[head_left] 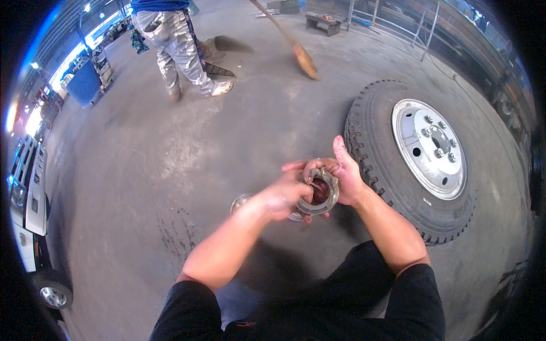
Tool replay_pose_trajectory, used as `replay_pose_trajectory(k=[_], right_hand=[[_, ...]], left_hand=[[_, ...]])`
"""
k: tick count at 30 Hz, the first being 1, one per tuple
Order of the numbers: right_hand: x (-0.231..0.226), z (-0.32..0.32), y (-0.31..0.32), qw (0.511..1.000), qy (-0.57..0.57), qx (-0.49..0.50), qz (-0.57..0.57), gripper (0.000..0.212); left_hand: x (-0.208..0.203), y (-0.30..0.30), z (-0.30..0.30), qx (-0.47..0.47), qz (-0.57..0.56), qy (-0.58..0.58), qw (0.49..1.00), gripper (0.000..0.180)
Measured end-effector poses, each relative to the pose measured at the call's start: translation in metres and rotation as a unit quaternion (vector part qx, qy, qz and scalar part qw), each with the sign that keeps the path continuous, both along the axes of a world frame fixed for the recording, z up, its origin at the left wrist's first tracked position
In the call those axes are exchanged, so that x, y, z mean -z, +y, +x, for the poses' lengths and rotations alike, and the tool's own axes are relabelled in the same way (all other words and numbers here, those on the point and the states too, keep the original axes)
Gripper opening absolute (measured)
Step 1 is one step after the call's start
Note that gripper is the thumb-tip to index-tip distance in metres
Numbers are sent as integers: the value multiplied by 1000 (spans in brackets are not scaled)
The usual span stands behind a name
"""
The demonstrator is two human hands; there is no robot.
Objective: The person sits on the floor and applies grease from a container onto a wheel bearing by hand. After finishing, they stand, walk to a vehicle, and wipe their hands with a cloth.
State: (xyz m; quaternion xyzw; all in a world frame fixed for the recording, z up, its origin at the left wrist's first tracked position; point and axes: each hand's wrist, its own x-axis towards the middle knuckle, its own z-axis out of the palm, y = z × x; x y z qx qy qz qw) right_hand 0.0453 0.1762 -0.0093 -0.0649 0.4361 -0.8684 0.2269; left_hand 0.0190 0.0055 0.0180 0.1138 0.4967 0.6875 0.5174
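A greasy metal ring (322,210) with a notched rim and a dark opening is held up before me. My right hand (348,177) supports it from behind and the right side, thumb sticking up and fingers partly hidden by the ring. From the left, my left hand (281,196) grips the rim, with fingers reaching into the opening; it looks slightly blurred. Dark smears mark the fingers. Behind my left wrist lies a shiny round object (241,201), mostly covered by the arm, so its kind cannot be made out.
A truck wheel (410,162) with a silver rim lies close on the right. Ahead, a person in silvery trousers (185,48) stands by a dustpan (219,69) and a broom (304,59). A blue bin (82,79) is far left, a white vehicle (28,210) nearer left, and a low stool (323,24) at the back.
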Motion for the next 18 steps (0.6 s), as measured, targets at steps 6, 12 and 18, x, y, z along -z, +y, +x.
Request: replay_pose_trajectory(k=[6,12,18], right_hand=[[9,2,-9,981,78,136,113,86],[25,6,-18,895,288,266,215,70],[-26,27,-6,834,290,375,283,62]], left_hand=[[19,-5,-7,-78,14,-84,993,36],[30,2,-8,-337,26,-154,928,29],[2,-10,-18,-340,196,-277,877,35]])
